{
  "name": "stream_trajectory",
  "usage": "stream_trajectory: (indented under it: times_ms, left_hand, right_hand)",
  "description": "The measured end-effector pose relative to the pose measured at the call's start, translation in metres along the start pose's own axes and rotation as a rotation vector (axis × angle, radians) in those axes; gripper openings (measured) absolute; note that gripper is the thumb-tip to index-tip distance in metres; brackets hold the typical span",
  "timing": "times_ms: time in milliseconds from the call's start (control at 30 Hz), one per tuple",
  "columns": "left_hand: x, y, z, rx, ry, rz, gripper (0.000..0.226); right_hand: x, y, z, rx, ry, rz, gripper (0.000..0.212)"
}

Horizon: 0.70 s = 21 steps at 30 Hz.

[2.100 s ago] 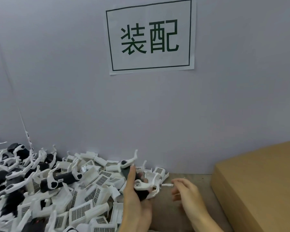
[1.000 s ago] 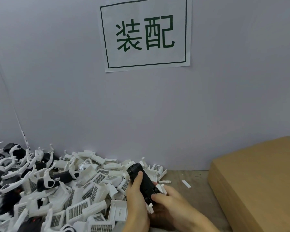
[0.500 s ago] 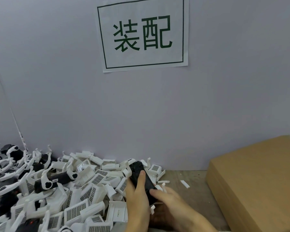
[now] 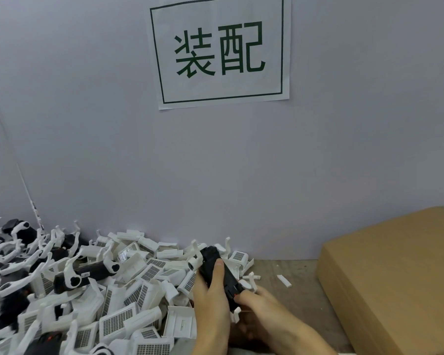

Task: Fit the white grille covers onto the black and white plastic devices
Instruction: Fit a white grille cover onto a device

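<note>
Most of the job looks to be ahead. A big heap of loose white grille covers (image 4: 118,321) spreads over the left half of the worktop (image 4: 287,270), running from the back wall to the near edge, and mixed into its far left are many black and white devices (image 4: 87,274), most of them apparently without a cover as far as I can see. I cannot pick out a stack of finished pieces anywhere in view, so my guess is that only a small share is done, if any.

One black device (image 4: 217,270) is in hand just right of the heap, near the middle of the worktop, tilted with its far end up toward the wall. The left hand (image 4: 210,301) has its fingers (image 4: 217,274) wrapped round the body, one lying along the top face. The right hand (image 4: 264,311) comes in from the right, its fingertips pinching the device's near end, where a small red detail shows. A white part peeps out under that end; whether it is a cover being seated I cannot tell.

A cardboard box (image 4: 395,275) sits at the right edge, and a small white strip (image 4: 284,280) lies on the bare worktop between it and the hands.
</note>
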State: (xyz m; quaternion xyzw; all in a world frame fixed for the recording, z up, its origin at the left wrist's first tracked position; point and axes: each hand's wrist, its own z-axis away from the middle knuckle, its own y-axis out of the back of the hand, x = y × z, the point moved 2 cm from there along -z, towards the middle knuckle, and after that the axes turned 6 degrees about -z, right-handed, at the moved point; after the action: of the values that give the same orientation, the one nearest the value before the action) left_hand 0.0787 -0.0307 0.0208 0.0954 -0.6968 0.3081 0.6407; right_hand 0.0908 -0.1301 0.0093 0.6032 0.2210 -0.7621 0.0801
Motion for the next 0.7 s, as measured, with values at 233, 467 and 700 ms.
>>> stream_trajectory:
  times_ms: [233,467,700]
  left_hand:
    - [0.01,0.011,-0.002,0.028,0.264,0.489,0.035]
    - [0.017,0.02,-0.008,-0.053,0.304,0.743,0.041]
    - [0.022,0.012,-0.005,-0.136,0.258,0.593,0.021]
  right_hand:
    - [-0.006,0.011,0.003,0.079,0.135,0.026,0.036]
    - [-0.017,0.011,-0.025,0.334,0.478,0.874,0.033]
    - [-0.012,0.002,-0.035,0.322,0.442,1.181,0.023]
